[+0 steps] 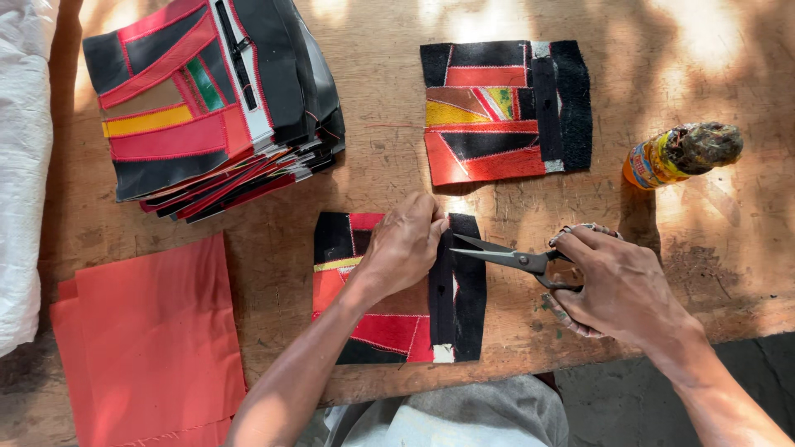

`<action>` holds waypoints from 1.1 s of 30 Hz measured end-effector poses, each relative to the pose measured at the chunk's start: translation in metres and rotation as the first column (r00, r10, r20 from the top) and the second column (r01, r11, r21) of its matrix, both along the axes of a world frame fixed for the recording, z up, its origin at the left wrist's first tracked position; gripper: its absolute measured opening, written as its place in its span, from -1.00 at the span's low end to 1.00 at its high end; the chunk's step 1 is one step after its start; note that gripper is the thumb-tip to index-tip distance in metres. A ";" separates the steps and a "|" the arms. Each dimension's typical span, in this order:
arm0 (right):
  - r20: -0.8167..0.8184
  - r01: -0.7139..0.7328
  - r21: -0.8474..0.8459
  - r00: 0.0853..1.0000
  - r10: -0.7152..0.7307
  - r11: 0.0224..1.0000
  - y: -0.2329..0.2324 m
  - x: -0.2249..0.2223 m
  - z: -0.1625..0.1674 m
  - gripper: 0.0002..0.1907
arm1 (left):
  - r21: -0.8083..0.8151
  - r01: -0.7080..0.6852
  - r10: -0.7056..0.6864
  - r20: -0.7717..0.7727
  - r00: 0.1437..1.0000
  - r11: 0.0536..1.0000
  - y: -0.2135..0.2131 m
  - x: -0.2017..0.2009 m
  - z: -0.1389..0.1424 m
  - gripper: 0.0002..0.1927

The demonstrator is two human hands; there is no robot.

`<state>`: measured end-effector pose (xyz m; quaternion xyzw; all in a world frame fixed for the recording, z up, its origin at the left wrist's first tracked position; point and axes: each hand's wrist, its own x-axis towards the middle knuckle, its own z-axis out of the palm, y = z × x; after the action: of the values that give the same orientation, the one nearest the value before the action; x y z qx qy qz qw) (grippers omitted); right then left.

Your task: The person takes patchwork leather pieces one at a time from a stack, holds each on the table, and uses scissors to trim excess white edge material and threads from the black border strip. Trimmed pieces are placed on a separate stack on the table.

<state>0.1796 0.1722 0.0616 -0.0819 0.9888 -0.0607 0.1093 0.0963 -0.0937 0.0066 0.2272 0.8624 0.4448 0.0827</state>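
A patchwork panel (464, 306) of red, black and yellow pieces lies flat near the table's front edge. My left hand (403, 247) presses down on its middle, fingers pinched at the black zip strip. My right hand (617, 285) holds a pair of scissors (505, 257) by the handles. The open blades point left at the panel's right edge, close to my left fingertips.
A second patchwork panel (505, 112) lies at the back. A tall stack of similar panels (207, 108) stands at the back left. Red fabric sheets (153, 339) lie front left, a white sack (21, 165) at the far left, a grimy glue bottle (683, 153) on the right.
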 end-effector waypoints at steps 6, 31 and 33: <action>0.041 -0.016 0.010 0.999 0.015 1.000 -0.005 -0.012 -0.007 -0.58 | 0.011 0.006 -0.005 -0.022 1.000 1.000 -0.001 0.001 0.002 -0.85; -0.070 -0.068 0.065 0.995 0.072 0.996 0.012 0.011 -0.010 -0.45 | -0.121 -0.004 -0.021 -0.204 0.979 0.993 -0.007 0.034 0.005 -0.91; -0.030 -0.081 0.078 0.996 0.084 0.994 0.008 0.006 -0.010 -0.51 | -0.095 -0.001 -0.016 -0.184 0.983 0.995 -0.009 0.031 0.007 -0.91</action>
<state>0.1859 0.1799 0.0515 -0.1195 0.9878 -0.0168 0.0986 0.1269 -0.1025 0.0139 0.2664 0.8856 0.3800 0.0149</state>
